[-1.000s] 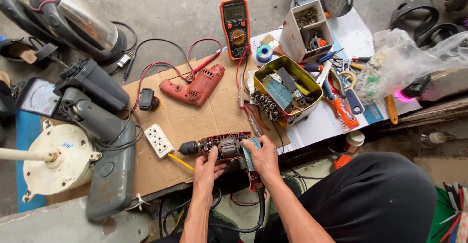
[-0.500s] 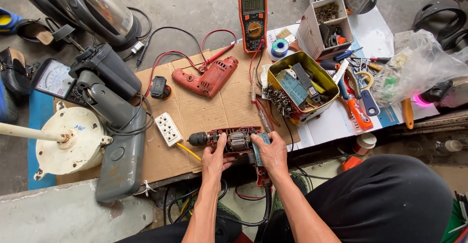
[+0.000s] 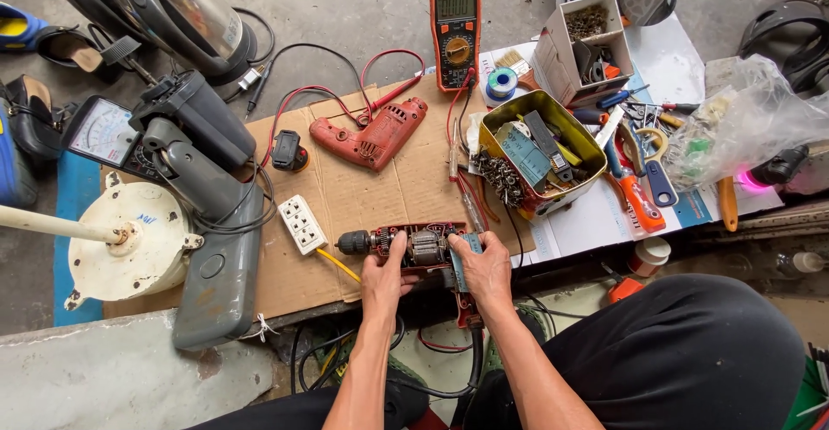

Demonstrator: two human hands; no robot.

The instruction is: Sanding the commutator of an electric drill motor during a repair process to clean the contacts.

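Both hands rest on the opened red electric drill with its motor and copper windings laid bare (image 3: 414, 247), which lies at the near edge of the flat brown cardboard sheet (image 3: 363, 197). The left hand (image 3: 385, 276) lies palm down, fingers together, with the thumb pressed on the casing just behind the black chuck. The right hand (image 3: 484, 268) curls around the handle end, fingers closed on the drill body near a small blue part.

Compared with half a second ago, the hands and the drill keep the same hold and place on the cardboard; only the view has shifted a little, so the bench things sit slightly lower and to the right in the picture.

Just left of the chuck lies a white square power socket block (image 3: 302, 224), close but not touching the drill. Behind it, well apart, lies the detached red plastic drill housing half (image 3: 371, 139), and farther back stands an orange and black digital multimeter (image 3: 455, 33) with red leads trailing over the cardboard. To the right, a yellow metal tin full of small parts (image 3: 540, 149) stands near the right hand, a black wire running between them. Bare cardboard lies open between the drill and the housing half; the near edge drops off right under the wrists.
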